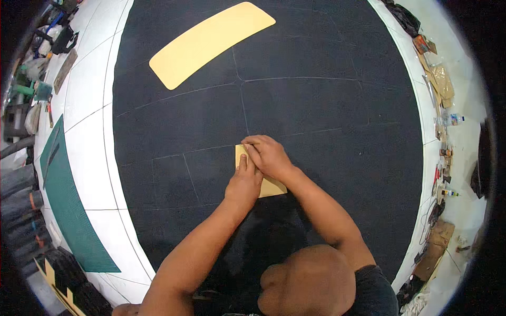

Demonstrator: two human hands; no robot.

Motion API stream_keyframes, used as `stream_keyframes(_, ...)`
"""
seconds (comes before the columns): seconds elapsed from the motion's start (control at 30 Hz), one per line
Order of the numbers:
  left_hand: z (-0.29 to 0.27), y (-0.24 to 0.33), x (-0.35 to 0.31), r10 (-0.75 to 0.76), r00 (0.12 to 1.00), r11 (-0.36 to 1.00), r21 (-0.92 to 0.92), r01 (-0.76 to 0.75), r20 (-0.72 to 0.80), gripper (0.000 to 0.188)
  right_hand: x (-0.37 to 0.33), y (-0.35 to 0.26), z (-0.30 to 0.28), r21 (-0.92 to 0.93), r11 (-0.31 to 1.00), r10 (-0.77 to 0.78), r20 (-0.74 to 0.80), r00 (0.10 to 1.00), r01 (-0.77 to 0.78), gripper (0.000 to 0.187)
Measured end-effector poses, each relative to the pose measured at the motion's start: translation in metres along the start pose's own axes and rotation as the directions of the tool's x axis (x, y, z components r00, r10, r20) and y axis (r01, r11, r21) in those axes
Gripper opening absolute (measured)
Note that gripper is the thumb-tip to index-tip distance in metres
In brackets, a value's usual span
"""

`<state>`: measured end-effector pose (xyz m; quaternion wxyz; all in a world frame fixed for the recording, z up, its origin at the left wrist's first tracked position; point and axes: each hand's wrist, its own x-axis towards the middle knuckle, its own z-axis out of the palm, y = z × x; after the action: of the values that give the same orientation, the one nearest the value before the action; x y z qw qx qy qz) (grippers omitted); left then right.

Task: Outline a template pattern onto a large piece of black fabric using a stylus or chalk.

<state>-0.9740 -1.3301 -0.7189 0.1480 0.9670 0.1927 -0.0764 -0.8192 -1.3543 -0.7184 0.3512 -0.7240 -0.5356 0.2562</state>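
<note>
A small yellow card template lies on a wide sheet of black material marked with thin pale lines. My left hand rests on the template, its fingers stretched out and pressing it down. Close against it, my right hand bends over the template's top edge with its fingers drawn together. Whatever those fingers hold, if anything, is hidden. Both hands cover the middle of the template. A larger curved yellow card template lies farther away on the black sheet.
White floor tiles border the sheet. On the left lie a green cutting mat and dark rolls. Along the right stand a plastic bottle, several small tools and a flattened brown cardboard piece.
</note>
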Motion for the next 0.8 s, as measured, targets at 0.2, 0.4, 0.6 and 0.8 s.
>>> stream_keyframes(0.2, -0.004, 0.002, 0.001, -0.04, 0.999, 0.999, -0.034, 0.039, -0.016, 0.062, -0.017, 0.02, -0.036, -0.16, 0.986, 0.041, -0.087, 0.995, -0.055, 0.022)
stream_keyframes(0.4, -0.011, 0.005, 0.002, -0.039, 0.999, 0.999, -0.027, 0.039, 0.023, 0.065, -0.015, 0.014, -0.022, -0.102, 0.995, 0.016, -0.047, 0.999, -0.021, 0.026)
stream_keyframes(0.6, -0.011, 0.006, 0.003, -0.058, 0.997, 0.998, -0.005, 0.058, 0.05, 0.069, -0.021, 0.021, -0.047, -0.094, 0.971, 0.211, -0.104, 0.972, -0.221, 0.026)
stream_keyframes(0.8, -0.012, 0.006, 0.004, -0.042, 0.999, 0.999, -0.02, 0.042, 0.02, 0.075, -0.022, 0.02, -0.044, -0.08, 0.986, 0.138, -0.105, 0.985, -0.147, 0.026)
